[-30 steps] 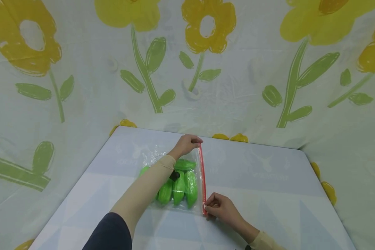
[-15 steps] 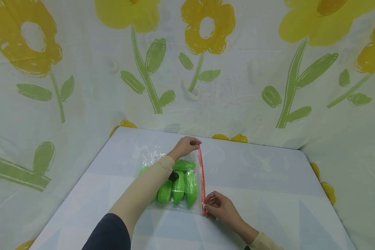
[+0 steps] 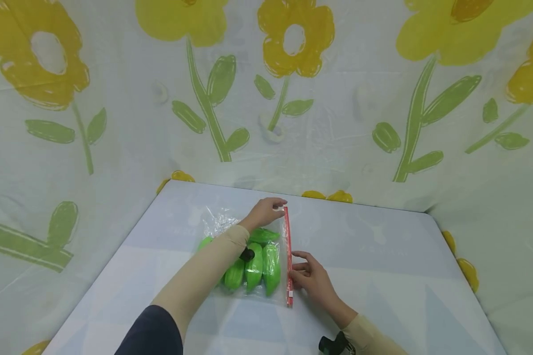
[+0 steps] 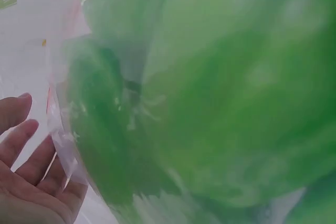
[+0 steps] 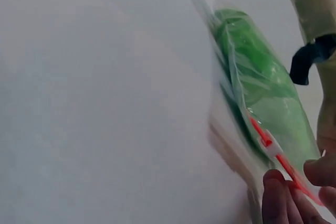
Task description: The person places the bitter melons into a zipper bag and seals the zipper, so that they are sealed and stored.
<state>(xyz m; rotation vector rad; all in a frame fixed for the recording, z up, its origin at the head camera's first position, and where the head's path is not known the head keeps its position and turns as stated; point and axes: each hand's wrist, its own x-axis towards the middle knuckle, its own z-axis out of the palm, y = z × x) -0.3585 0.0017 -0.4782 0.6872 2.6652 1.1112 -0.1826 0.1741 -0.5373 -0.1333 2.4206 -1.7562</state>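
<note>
A clear zip bag (image 3: 224,219) lies on the table, filled with several green vegetables (image 3: 254,266). Its red zipper strip (image 3: 287,246) runs along the right edge, from far to near. My left hand (image 3: 279,207) pinches the far end of that strip. My right hand (image 3: 294,271) pinches the strip a little past its middle, towards the near end. In the right wrist view my fingertips (image 5: 278,198) squeeze the red strip (image 5: 262,132) beside a white tab (image 5: 271,146). The left wrist view is filled by blurred green vegetables (image 4: 220,103) behind plastic, with my left hand (image 4: 26,182) at the lower left.
The pale table (image 3: 382,276) has rounded far corners. A cloth backdrop (image 3: 337,123) printed with yellow flowers encloses it at the back and on both sides. Black camera straps sit on my left forearm (image 3: 247,253) and right wrist (image 3: 333,343).
My right hand has slid along the red strip from its near end towards the middle. My left hand still holds the far end, and the bag has barely moved.
</note>
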